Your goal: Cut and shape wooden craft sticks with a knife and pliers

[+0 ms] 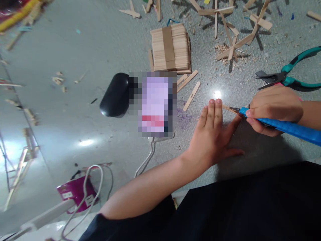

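My left hand [212, 132] lies flat on the grey table with its fingers stretched out. It presses down a wooden craft stick [227, 107], most of which is hidden under the fingers. My right hand [274, 108] grips a blue utility knife [288, 128], its blade touching or just above the stick between my two hands. Two or three loose craft sticks [192, 96] lie beyond my left fingertips. Behind them stands a banded bundle of craft sticks [180, 47].
Pliers with green handles [298, 65] lie just past my right hand. Joined stick pieces [234, 47] and shavings cover the far right. Left of my hands are a blurred phone [156, 97] on a white cable [150, 154], a black mouse [115, 95] and a purple power socket [77, 192].
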A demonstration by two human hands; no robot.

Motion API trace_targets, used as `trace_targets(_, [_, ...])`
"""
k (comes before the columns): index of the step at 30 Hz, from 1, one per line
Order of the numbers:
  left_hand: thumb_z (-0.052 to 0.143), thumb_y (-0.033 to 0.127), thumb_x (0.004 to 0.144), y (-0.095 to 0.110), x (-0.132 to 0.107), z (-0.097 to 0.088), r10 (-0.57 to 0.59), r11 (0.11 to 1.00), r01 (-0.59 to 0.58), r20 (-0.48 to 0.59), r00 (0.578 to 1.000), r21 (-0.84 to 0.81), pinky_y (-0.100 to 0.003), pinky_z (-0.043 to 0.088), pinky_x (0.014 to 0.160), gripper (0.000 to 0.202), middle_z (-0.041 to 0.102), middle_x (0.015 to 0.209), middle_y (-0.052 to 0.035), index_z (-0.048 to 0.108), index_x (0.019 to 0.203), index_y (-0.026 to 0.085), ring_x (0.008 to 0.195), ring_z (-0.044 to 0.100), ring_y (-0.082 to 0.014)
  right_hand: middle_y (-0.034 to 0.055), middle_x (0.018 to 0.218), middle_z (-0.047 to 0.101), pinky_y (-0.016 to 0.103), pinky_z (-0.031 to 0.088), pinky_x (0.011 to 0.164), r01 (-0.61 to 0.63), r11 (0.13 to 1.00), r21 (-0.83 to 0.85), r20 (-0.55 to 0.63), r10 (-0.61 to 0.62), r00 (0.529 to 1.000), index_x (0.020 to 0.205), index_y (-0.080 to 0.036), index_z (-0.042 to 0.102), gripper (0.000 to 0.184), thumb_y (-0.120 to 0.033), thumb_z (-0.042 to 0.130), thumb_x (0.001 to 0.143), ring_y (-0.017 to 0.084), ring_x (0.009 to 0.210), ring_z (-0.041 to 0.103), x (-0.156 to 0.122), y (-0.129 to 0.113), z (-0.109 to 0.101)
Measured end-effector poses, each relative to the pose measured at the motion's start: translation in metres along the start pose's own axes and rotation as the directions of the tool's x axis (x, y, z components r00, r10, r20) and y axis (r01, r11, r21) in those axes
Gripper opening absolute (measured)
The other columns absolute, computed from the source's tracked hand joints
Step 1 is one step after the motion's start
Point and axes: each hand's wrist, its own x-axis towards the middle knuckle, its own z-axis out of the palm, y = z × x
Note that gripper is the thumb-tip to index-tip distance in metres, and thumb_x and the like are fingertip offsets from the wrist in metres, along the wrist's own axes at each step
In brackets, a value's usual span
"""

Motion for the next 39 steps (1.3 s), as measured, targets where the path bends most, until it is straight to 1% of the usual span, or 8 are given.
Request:
trace_targets(3, [0.085, 0.096, 0.081, 0.0, -0.001, 0.001, 0.009, 1.0, -0.009, -0.019, 1.0, 0.008, -0.072, 0.042, 0.139, 0.132, 0.036, 0.19, -0.0348, 0.04, 0.186, 0.03, 0.176, 0.038, -0.0619, -0.0055, 0.074, 0.065, 0.035, 0.045, 0.058, 0.116, 0.993, 0.018, -0.035, -0.115, 0.993, 0.102, -0.029, 0.062, 0.011, -0.019, 0.068, 0.1, 0.017, 0.059, 0.056, 0.007, -0.002, -0.004])
trace_targets(9, [0.085, 0.095, 0.082, 0.0, -0.001, -0.001, 0.018, 1.0, -0.017, -0.026, 0.999, 0.02, -0.072, 0.045, 0.137, 0.136, 0.039, 0.188, -0.0373, 0.037, 0.188, 0.025, 0.173, 0.042, -0.0636, -0.0059, 0.071, 0.058, 0.034, 0.039, 0.061, 0.035, 0.999, 0.04, 0.115, -0.04, 0.993, 0.09, -0.027, 0.056, 0.021, -0.013, 0.069, 0.098, 0.015, 0.059, 0.05, 0.022, -0.012, -0.013])
trace_targets(15, [0.083, 0.092, 0.088, -0.001, -0.002, -0.001, 0.034, 0.999, -0.034, -0.016, 0.999, 0.014, -0.073, 0.044, 0.138, 0.127, 0.037, 0.189, -0.0365, 0.042, 0.186, 0.023, 0.174, 0.041, -0.0631, -0.0051, 0.071, 0.06, 0.031, 0.04, 0.063, 0.017, 0.997, 0.081, 0.126, -0.027, 0.992, 0.085, -0.026, 0.057, 0.025, -0.009, 0.073, 0.092, 0.015, 0.061, 0.048, 0.013, -0.012, -0.005])
trace_targets(21, [0.088, 0.093, 0.081, -0.004, -0.001, 0.0, 0.01, 1.0, -0.01, 0.002, 1.0, -0.023, -0.073, 0.041, 0.141, 0.128, 0.029, 0.195, -0.0285, 0.044, 0.185, 0.032, 0.178, 0.032, -0.0616, -0.0071, 0.07, 0.058, 0.03, 0.041, 0.066, 0.101, 0.98, 0.17, -0.048, -0.094, 0.994, 0.083, -0.024, 0.06, 0.025, -0.003, 0.066, 0.094, 0.012, 0.063, 0.049, -0.001, -0.001, 0.011])
trace_targets(25, [0.092, 0.09, 0.079, -0.003, -0.001, -0.001, 0.008, 1.0, -0.009, -0.016, 1.0, -0.027, -0.075, 0.046, 0.137, 0.128, 0.032, 0.193, -0.0323, 0.046, 0.184, 0.032, 0.175, 0.038, -0.0635, -0.0076, 0.072, 0.061, 0.028, 0.042, 0.068, 0.124, 0.987, 0.098, -0.072, -0.117, 0.991, 0.088, -0.024, 0.063, 0.024, -0.006, 0.061, 0.104, 0.011, 0.066, 0.054, 0.002, -0.002, 0.013])
trace_targets(31, [0.092, 0.091, 0.078, -0.001, -0.003, -0.001, 0.007, 1.0, -0.007, -0.059, 0.998, -0.014, -0.076, 0.049, 0.134, 0.131, 0.037, 0.19, -0.0352, 0.044, 0.184, 0.031, 0.173, 0.041, -0.0635, -0.0094, 0.071, 0.061, 0.028, 0.043, 0.064, 0.179, 0.98, 0.083, -0.237, -0.155, 0.959, 0.101, -0.027, 0.056, 0.021, -0.009, 0.061, 0.109, 0.012, 0.062, 0.051, 0.006, -0.009, -0.003])
trace_targets(34, [0.09, 0.093, 0.078, -0.002, -0.002, 0.001, 0.02, 1.0, -0.021, -0.083, 0.996, -0.008, -0.076, 0.051, 0.132, 0.133, 0.037, 0.189, -0.0366, 0.043, 0.185, 0.031, 0.171, 0.044, -0.0651, -0.0048, 0.076, 0.066, 0.032, 0.045, 0.064, 0.26, 0.965, 0.033, -0.285, -0.241, 0.928, 0.108, -0.027, 0.057, 0.021, -0.007, 0.066, 0.105, 0.015, 0.064, 0.051, 0.006, -0.007, -0.012])
trace_targets(39, [0.087, 0.096, 0.08, -0.004, -0.002, 0.006, 0.02, 1.0, -0.022, -0.118, 0.993, -0.019, -0.074, 0.05, 0.134, 0.13, 0.037, 0.191, -0.0325, 0.044, 0.184, 0.032, 0.172, 0.043, -0.0643, -0.008, 0.072, 0.062, 0.031, 0.047, 0.057, 0.121, 0.991, 0.06, -0.27, -0.1, 0.958, 0.112, -0.029, 0.059, 0.021, -0.013, 0.068, 0.101, 0.015, 0.057, 0.056, 0.004, -0.003, 0.003])
